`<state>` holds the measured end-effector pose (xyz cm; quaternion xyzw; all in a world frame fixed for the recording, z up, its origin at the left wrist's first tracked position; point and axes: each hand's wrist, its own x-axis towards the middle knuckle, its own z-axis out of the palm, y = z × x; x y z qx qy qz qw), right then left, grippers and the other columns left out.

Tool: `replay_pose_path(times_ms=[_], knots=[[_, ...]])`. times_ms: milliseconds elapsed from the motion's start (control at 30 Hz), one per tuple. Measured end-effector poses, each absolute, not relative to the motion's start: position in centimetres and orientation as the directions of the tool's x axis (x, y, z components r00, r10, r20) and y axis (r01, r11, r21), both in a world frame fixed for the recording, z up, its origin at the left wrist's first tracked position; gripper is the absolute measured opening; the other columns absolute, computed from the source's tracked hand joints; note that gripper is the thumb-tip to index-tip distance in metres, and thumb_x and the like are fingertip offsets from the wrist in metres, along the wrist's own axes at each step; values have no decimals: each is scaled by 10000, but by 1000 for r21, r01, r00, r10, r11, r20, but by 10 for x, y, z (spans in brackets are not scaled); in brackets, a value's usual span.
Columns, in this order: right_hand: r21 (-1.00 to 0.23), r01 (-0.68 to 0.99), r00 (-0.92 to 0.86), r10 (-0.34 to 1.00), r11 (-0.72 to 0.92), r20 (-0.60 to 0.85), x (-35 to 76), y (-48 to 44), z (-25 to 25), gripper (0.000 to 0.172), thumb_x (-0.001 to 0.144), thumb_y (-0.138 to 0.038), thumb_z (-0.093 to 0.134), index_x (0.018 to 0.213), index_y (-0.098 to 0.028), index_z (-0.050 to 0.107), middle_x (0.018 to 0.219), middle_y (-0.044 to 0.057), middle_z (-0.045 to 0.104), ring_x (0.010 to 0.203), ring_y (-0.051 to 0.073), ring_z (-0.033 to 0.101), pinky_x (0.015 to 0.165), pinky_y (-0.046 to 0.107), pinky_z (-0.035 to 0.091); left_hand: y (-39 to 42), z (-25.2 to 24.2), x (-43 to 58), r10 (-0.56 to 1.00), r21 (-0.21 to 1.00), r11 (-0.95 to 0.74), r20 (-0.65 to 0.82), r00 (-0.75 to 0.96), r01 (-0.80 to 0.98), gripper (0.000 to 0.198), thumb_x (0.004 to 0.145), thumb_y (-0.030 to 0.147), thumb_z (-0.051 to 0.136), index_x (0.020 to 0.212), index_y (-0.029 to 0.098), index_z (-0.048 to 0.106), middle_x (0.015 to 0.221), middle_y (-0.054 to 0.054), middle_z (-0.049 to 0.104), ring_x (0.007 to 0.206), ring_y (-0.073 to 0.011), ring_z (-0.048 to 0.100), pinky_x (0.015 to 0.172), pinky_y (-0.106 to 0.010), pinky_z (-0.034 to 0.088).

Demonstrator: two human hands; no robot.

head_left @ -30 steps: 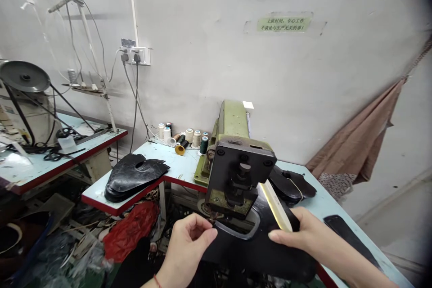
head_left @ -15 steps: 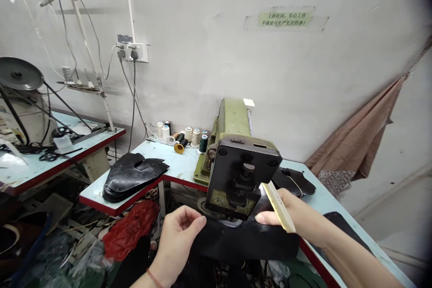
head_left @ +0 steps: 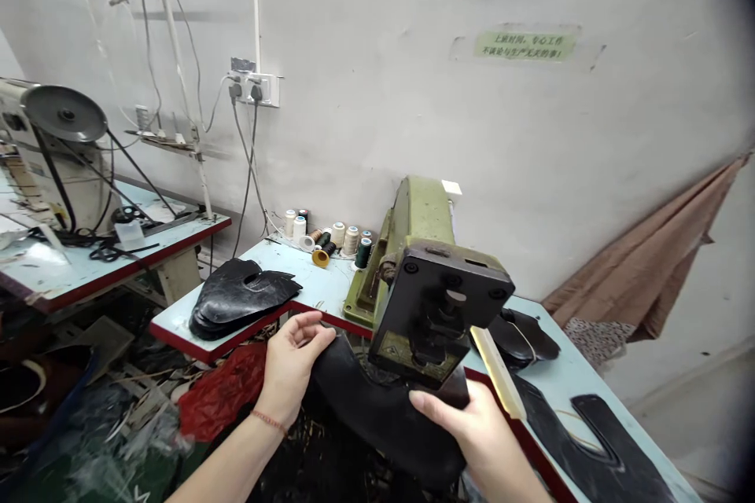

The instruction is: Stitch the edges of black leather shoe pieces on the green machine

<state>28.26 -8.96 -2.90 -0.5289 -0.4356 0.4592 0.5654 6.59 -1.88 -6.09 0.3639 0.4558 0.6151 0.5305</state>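
Observation:
My left hand [head_left: 290, 365] grips the left end of a curved black leather piece [head_left: 377, 413], fingers curled over its edge. My right hand [head_left: 469, 428] holds the piece's right part, just below the dark head of the green machine [head_left: 433, 283], and a cream strip [head_left: 500, 373] sticks up from behind that hand. The leather runs under the machine's head.
A stack of black leather pieces [head_left: 239, 299] lies on the light-blue table [head_left: 322, 291], with thread spools [head_left: 327, 240] at the wall. More black pieces [head_left: 595, 440] lie right of the machine. A second machine [head_left: 53, 149] stands far left. Scraps and a red bag [head_left: 221, 401] fill the floor.
The leather piece has swung left and down under the machine head. My left hand moved up and left along it; my right hand dropped lower and closer to me.

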Motion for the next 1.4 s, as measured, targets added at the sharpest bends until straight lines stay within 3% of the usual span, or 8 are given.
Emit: replay_pose_path(times_ms=[133, 267, 367, 600, 933, 1067, 1167, 1400], knots=[[-965, -231, 203, 964, -122, -170, 265, -101, -52, 457, 590, -443, 887, 906, -132, 776, 895, 131, 776, 897, 379, 718, 838, 483, 579, -54, -81, 96, 990, 875, 43, -103, -99, -482, 664, 627, 660, 770, 1074, 191, 621, 792, -26, 682, 673, -169, 647, 603, -276, 512], [-940, -319, 331, 915, -120, -229, 249, -104, -81, 442, 543, -450, 913, 822, -135, 779, 821, 111, 780, 841, 380, 727, 783, 458, 603, -87, -91, 127, 965, 778, 237, -120, 232, -582, 594, 546, 506, 891, 977, 135, 719, 962, -144, 749, 926, -301, 691, 858, -404, 538], [-933, -344, 358, 903, -109, -237, 242, -102, -97, 447, 524, -427, 928, 833, -142, 776, 846, 98, 783, 890, 384, 719, 799, 452, 604, -89, -90, 133, 956, 771, 292, -239, 168, -566, 540, 548, 507, 887, 886, 111, 745, 910, -158, 760, 867, -316, 706, 847, -441, 549], [-881, -473, 193, 978, 20, -81, 252, -91, -73, 493, 706, -350, 843, 1153, -224, 678, 1149, 68, 732, 1113, 324, 646, 945, 447, 531, -81, -76, 116, 964, 827, 263, -241, 109, -497, 545, 528, 501, 890, 881, 112, 746, 858, -136, 764, 806, -302, 716, 778, -419, 575], [-883, -413, 219, 965, 224, 142, 283, -61, -47, 740, 735, -302, 815, 1395, -334, 482, 1317, 26, 632, 1310, 272, 489, 1113, 470, 368, -59, -53, 73, 972, 941, 234, -219, 88, -245, 429, 496, 441, 878, 727, 125, 702, 725, -97, 748, 639, -253, 692, 582, -331, 549], [-966, -206, 287, 953, 158, 95, 304, -63, -64, 558, 591, -370, 887, 1106, -249, 709, 1139, 76, 707, 1142, 321, 592, 1004, 455, 462, -43, -25, 59, 974, 975, 203, -191, 118, -91, 311, 490, 313, 844, 697, 138, 691, 682, -55, 740, 616, -229, 680, 557, -299, 540], [-989, -121, 339, 940, 86, 40, 311, -68, -80, 419, 509, -393, 916, 843, -198, 755, 951, 75, 733, 980, 302, 644, 891, 402, 520, -32, -10, 51, 974, 990, 135, -128, 189, -27, 275, 505, 275, 825, 711, 152, 690, 685, -27, 740, 635, -218, 683, 572, -288, 543], [-986, -140, 408, 913, 92, 27, 285, -84, -95, 368, 542, -457, 898, 737, -181, 752, 759, 45, 705, 753, 198, 628, 677, 271, 533, -14, -5, 29, 945, 984, 175, -178, 275, 35, 301, 524, 274, 841, 761, 149, 703, 717, -47, 755, 631, -223, 694, 598, -300, 556]])
